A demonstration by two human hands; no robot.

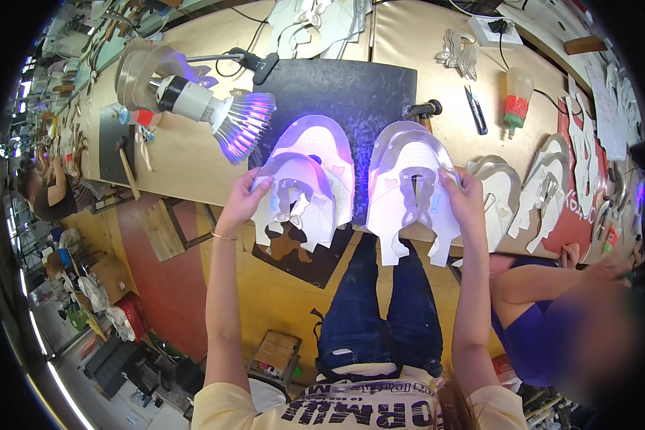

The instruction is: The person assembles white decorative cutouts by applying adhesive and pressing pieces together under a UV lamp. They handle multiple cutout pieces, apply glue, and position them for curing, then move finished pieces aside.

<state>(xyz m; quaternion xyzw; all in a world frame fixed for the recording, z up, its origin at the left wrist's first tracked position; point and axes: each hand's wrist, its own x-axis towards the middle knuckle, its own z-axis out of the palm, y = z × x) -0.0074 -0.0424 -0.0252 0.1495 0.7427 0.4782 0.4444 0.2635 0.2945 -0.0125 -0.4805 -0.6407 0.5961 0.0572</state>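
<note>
My left hand (246, 195) is closed on the left edge of a white shoe upper (304, 183) with a grey rounded border. Behind that piece, another white shoe upper (330, 137) lies partly covered, at the front of the black mat (387, 80). My right hand (469, 197) grips the right edge of a second white shoe upper (387, 197), its lower ends hanging past the table edge. At least one more rounded grey-edged piece shows just behind it. Purple light from a lamp (244, 123) falls on the pieces from the upper left.
More shoe uppers (500, 185) lie to the right, near a seated co-worker's arm (530, 285). Beyond them are a utility knife (475, 111) and a squeeze bottle (518, 100) with a red band. A hammer (127, 168) rests at the left table edge.
</note>
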